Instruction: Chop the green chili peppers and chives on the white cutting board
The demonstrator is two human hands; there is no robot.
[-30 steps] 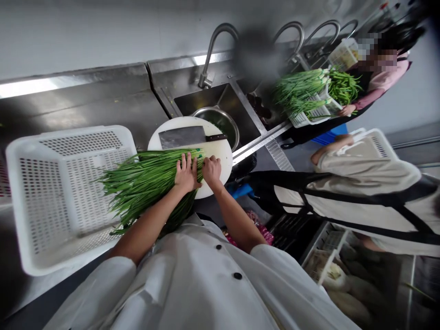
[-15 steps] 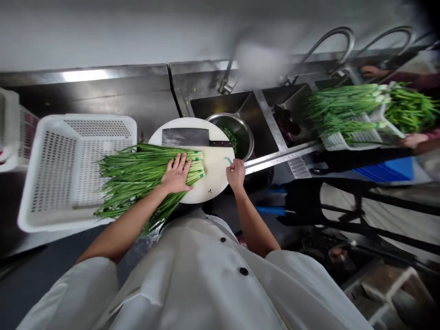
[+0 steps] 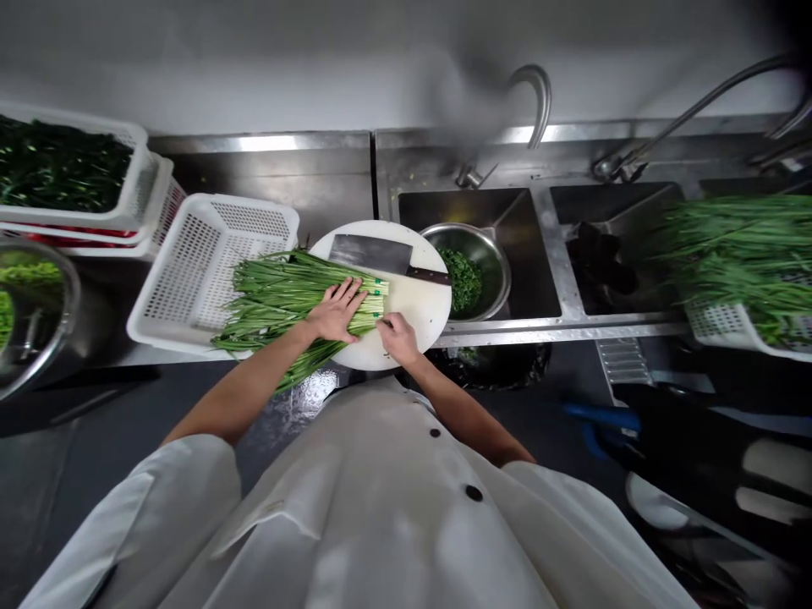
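Several bundles of long green chives [image 3: 272, 292] lie across a round white cutting board [image 3: 415, 309], pale stem ends to the right, with green bands near those ends. My left hand [image 3: 337, 311] rests flat on the stems, fingers spread. At the nearer stem ends, my right hand [image 3: 398, 337] has its fingers pinched together; what they hold, if anything, is hidden. A cleaver [image 3: 371, 254] lies along the board's far side, dark handle pointing right. The leafy ends reach into a white perforated basket [image 3: 150, 309] on the left.
A steel bowl [image 3: 501, 279] with chopped greens sits in the sink [image 3: 539, 288] right of the board. More greens fill a crate [image 3: 136, 139] at the far left, near a steel pot [image 3: 69, 296]. Another basket [image 3: 716, 321] of long greens stands at the right.
My right hand has moved left from the board's right edge, where it held a thin green strip, to the stem ends. My left hand stays on the chives. The view has turned left.
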